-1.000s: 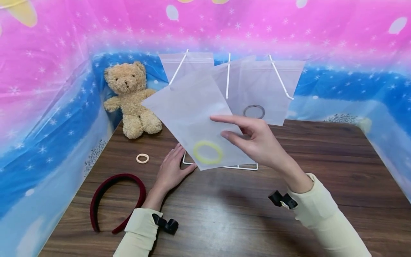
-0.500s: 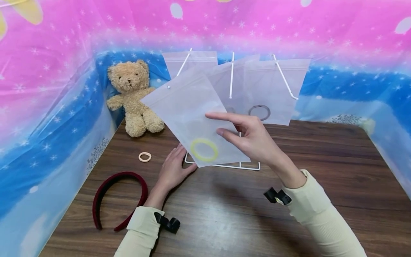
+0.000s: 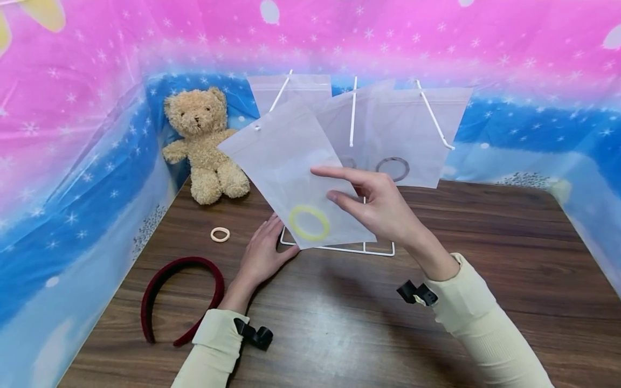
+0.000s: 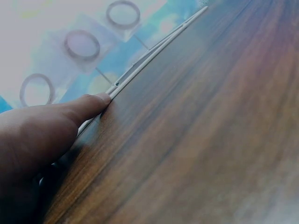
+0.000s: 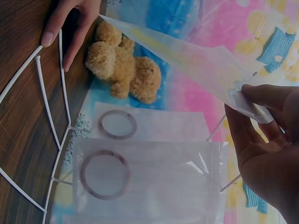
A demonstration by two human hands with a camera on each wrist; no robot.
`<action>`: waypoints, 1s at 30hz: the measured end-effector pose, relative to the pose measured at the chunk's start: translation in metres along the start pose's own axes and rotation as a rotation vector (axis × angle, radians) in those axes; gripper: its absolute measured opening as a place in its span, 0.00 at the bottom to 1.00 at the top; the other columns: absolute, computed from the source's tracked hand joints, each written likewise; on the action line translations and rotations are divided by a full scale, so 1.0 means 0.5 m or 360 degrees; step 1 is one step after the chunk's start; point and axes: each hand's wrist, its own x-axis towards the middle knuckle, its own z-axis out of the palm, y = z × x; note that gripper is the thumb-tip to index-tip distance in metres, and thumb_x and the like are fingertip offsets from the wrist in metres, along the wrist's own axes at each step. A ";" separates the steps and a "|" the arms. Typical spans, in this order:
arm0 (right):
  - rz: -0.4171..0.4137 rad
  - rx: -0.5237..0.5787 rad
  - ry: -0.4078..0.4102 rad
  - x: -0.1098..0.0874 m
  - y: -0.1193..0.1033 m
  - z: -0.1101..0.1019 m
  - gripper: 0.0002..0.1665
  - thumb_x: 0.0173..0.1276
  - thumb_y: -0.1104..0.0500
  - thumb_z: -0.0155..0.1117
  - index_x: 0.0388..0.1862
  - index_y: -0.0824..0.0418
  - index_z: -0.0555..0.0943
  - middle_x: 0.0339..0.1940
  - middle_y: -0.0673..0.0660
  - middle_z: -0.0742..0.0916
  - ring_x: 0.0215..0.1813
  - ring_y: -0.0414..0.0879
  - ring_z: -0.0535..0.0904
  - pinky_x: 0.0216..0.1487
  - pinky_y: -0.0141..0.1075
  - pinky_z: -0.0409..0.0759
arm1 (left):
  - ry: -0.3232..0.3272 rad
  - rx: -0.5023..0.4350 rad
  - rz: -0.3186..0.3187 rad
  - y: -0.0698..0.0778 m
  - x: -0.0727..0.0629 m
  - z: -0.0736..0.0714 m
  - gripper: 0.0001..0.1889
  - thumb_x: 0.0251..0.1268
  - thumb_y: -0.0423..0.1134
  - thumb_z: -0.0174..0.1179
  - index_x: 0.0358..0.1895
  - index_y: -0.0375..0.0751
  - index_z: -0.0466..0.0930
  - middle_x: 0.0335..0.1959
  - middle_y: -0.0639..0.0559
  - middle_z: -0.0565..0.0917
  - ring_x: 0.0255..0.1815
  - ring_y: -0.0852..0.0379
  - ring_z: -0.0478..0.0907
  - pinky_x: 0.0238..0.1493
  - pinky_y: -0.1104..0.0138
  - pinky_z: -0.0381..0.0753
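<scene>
A frosted zip bag (image 3: 286, 156) with a yellow ring (image 3: 309, 223) inside tilts in front of the white wire rack (image 3: 339, 249). My right hand (image 3: 378, 202) pinches the bag's edge between thumb and fingers, plainest in the right wrist view. Near the bag's upper left, a small white prong tip (image 3: 257, 128) seems to show through it. My left hand (image 3: 264, 252) rests at the rack base's front left corner, its thumb pressing the wire. Behind, more bags (image 3: 417, 129) with brown rings (image 3: 393, 169) hang by the other prongs.
A teddy bear (image 3: 206, 145) sits at the back left. A cream ring (image 3: 220, 234) and a dark red headband (image 3: 150, 296) lie left of my left hand on the wooden table (image 3: 509, 258). Patterned cloth (image 3: 533, 124) surrounds the table.
My right hand and the bag have shifted slightly left. The left prong lay in front of the bag; now the bag covers part of it, with the tip showing. My left hand stays put.
</scene>
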 end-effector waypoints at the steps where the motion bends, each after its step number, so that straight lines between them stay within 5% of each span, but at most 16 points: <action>1: 0.0000 0.0006 -0.0002 0.001 0.001 0.000 0.24 0.66 0.74 0.62 0.62 0.65 0.79 0.58 0.56 0.84 0.23 0.44 0.60 0.24 0.34 0.64 | -0.0002 0.0003 -0.0003 0.000 0.001 0.000 0.41 0.60 0.52 0.68 0.74 0.42 0.63 0.72 0.41 0.66 0.75 0.49 0.56 0.74 0.52 0.53; 5: 0.0000 0.0000 0.0007 0.005 0.007 0.002 0.24 0.67 0.74 0.62 0.62 0.64 0.79 0.59 0.56 0.83 0.31 0.45 0.70 0.31 0.34 0.70 | -0.0014 0.0010 -0.0017 -0.001 0.002 0.000 0.41 0.60 0.53 0.67 0.74 0.41 0.62 0.72 0.41 0.65 0.75 0.48 0.56 0.74 0.52 0.53; 7: 0.0001 -0.0028 0.0023 0.006 0.011 0.003 0.24 0.67 0.73 0.62 0.62 0.64 0.79 0.59 0.56 0.83 0.28 0.42 0.68 0.30 0.33 0.68 | -0.0029 0.0005 -0.0049 -0.001 0.002 0.001 0.42 0.61 0.56 0.66 0.75 0.43 0.61 0.73 0.42 0.65 0.76 0.48 0.55 0.74 0.52 0.52; 11: 0.0011 -0.0114 0.0061 0.008 0.022 0.004 0.25 0.67 0.72 0.63 0.62 0.62 0.80 0.57 0.55 0.84 0.20 0.38 0.49 0.21 0.35 0.58 | -0.0056 -0.0014 -0.0115 -0.001 0.003 0.002 0.44 0.61 0.61 0.63 0.75 0.42 0.61 0.74 0.45 0.63 0.76 0.49 0.53 0.74 0.53 0.51; 20: -0.0026 -0.0204 0.0159 0.018 0.051 0.012 0.24 0.66 0.73 0.64 0.61 0.63 0.80 0.52 0.57 0.86 0.18 0.39 0.49 0.20 0.35 0.57 | -0.0039 -0.0015 -0.0129 -0.002 0.003 0.004 0.43 0.61 0.62 0.63 0.73 0.38 0.64 0.73 0.45 0.64 0.76 0.50 0.54 0.74 0.54 0.52; 28: 0.0088 -0.0128 0.0210 0.030 0.067 0.019 0.25 0.67 0.72 0.63 0.62 0.61 0.80 0.56 0.55 0.85 0.24 0.43 0.64 0.22 0.35 0.63 | -0.0024 -0.0013 -0.0118 0.000 0.001 0.003 0.43 0.61 0.62 0.63 0.72 0.36 0.65 0.73 0.44 0.65 0.76 0.49 0.55 0.74 0.54 0.53; 30: 0.0106 -0.0105 0.0210 0.033 0.070 0.019 0.25 0.67 0.72 0.63 0.62 0.61 0.80 0.57 0.55 0.84 0.30 0.43 0.74 0.29 0.34 0.72 | -0.0010 -0.0011 -0.0105 0.000 0.002 0.004 0.43 0.61 0.61 0.63 0.72 0.36 0.66 0.72 0.43 0.66 0.75 0.48 0.55 0.74 0.54 0.53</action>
